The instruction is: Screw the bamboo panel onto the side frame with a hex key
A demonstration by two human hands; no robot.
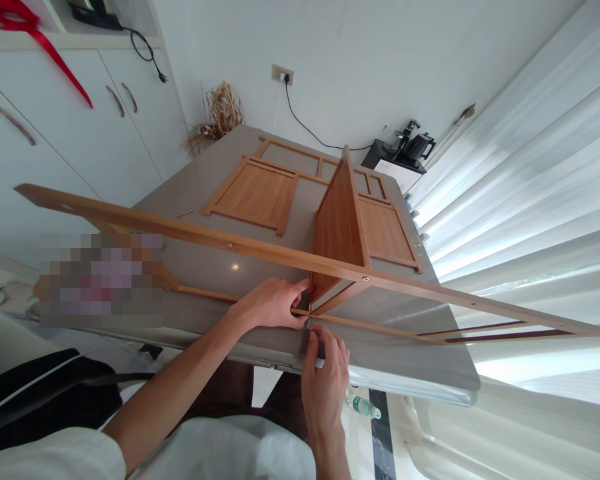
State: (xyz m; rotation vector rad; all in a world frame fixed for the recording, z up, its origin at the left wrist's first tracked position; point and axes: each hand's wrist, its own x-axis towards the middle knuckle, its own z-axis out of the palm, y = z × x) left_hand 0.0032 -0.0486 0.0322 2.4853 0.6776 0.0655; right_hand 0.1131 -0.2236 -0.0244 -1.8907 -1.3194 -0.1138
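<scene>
My left hand (275,303) is closed around the joint where the lower rail of a long wooden frame (200,230) meets an upright wooden panel (337,213). Its thumb and fingers press on either side of that rail. Just below the joint, my right hand (326,360) pinches a small metal screw (309,323), pointed at the rail; the fingertips hide most of it. The frame stands on its edge along the near side of the table, with the panel running away from it. A bolt head (365,279) sits in the frame's upper rail.
On the grey-covered table (190,193) lie a flat slatted panel (255,193), another panel (387,230) and an open wooden frame (290,157). A blurred patch covers the left end. White cabinets (70,127) stand left, curtains (530,167) right. A bottle (363,405) is on the floor.
</scene>
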